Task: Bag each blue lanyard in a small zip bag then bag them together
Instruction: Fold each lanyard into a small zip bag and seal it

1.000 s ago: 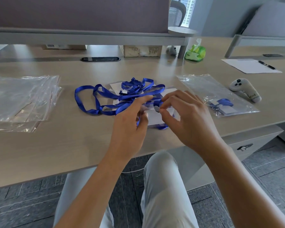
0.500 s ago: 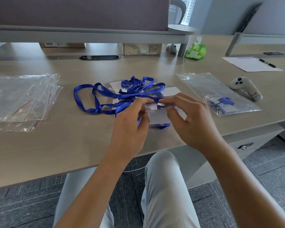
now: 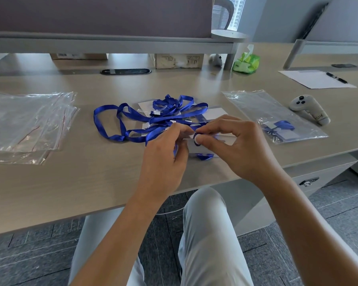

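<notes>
1. Two hands met at the middle of the head view: your left hand (image 3: 163,153) and right hand (image 3: 236,149) were close together, fingertips nearly touching, both pinching the top edge of a small zip bag (image 3: 205,145) that lay on the desk (image 3: 91,182) just under them.
2. You held that bag with its long top edge running left to right across the frame, one hand at each end, neither nearer; a blue loop (image 3: 204,156) showed at its lower edge, so sealing along that edge looked like the step in hand.
3. You had the loose blue lanyards (image 3: 153,120) tangled just above your hands, too knotted for me to count.
4. One finished small bag with a lanyard (image 3: 277,129) sat inside one large zip bag (image 3: 267,112) at centre right.
5. You had a stack of spare bags (image 3: 27,122) at far left; its number was unclear.
</notes>
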Demonstrator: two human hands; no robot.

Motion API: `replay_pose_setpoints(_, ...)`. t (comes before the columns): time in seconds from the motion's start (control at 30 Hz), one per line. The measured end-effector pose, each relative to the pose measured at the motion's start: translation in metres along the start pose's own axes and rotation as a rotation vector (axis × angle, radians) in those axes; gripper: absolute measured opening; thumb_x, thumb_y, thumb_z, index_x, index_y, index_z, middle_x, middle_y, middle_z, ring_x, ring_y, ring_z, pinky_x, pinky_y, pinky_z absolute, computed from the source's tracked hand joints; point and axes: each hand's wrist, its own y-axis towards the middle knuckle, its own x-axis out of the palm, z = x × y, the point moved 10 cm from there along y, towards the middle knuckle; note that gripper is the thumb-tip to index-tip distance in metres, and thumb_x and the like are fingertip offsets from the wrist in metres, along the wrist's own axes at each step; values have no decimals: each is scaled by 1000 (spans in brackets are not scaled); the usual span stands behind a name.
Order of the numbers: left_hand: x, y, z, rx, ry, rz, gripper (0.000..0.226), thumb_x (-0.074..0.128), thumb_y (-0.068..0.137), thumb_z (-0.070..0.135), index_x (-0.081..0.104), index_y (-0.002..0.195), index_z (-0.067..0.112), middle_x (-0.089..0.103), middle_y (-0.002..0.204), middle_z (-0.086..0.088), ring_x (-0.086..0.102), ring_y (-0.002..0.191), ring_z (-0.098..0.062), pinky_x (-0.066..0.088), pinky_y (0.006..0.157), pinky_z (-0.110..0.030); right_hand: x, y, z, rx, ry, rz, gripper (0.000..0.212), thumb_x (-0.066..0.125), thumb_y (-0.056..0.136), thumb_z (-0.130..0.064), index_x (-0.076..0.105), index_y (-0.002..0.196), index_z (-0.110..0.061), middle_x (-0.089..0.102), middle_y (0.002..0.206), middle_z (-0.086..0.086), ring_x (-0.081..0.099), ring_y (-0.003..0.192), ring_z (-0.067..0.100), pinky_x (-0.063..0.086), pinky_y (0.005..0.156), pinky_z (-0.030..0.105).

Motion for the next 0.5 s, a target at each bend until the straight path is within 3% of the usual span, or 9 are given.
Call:
replay_pose_setpoints(0.2,-1,-1,-3,-3,6,18,19,61,96,4,64,108,18,67,102,18,62,98,4,49,85,-11,-5,0,4,26,-40,-13,9,83,87,-18,80,94,-23,76,91,-11,70,91,6,47,85,10)
replay_pose_setpoints(0.37,2,-1,-4,-19,-22,-13,20,62,93,3,63,106,18,68,101,14,62,97,2,50,83,-14,-4,-3,1,-4,-50,-27,10,82,87,-17,79,93,-24,75,88,-12,69,88,5,47,82,10)
replay_pose_setpoints(0.5,10,-1,-9,-82,-49,-82,29,73,88,15,63,114,24,67,104,16,61,102,-1,45,82,-11,-2,-3,0,-32,-51,-35,11,83,86,-16,81,94,-23,74,86,-12,69,86,7,53,82,22)
